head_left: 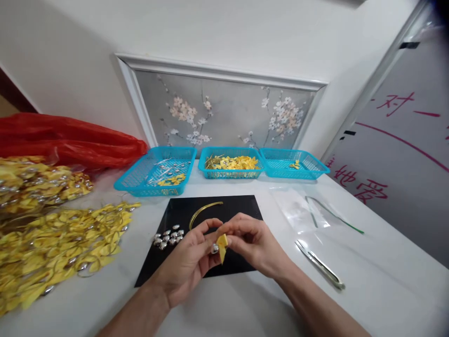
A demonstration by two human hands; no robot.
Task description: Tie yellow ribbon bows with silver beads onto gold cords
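Over the black mat (pixel 231 206), my left hand (pixel 191 255) is closed, pinching a small shiny silver bead (pixel 214 248). A yellow petal-like piece (pixel 222 250) sits right against the bead, and the closed fingers of my right hand (pixel 257 243) grip it from the other side. Whether a wire joins the two is hidden by my fingers. A cluster of silver beads (pixel 168 237) lies on the mat left of my hands. Just beyond my fingertips rests a curved bundle of gold wires (pixel 201 210).
Three blue baskets stand along the back: the left basket (pixel 131 185), middle basket (pixel 229 175) and right basket (pixel 312 172), all holding yellow pieces. Finished-looking yellow strands (pixel 70 248) cover the left side beside a red bag (pixel 70 140). Tweezers (pixel 321 264), a plastic bag (pixel 294 208) and green wire (pixel 336 215) lie right.
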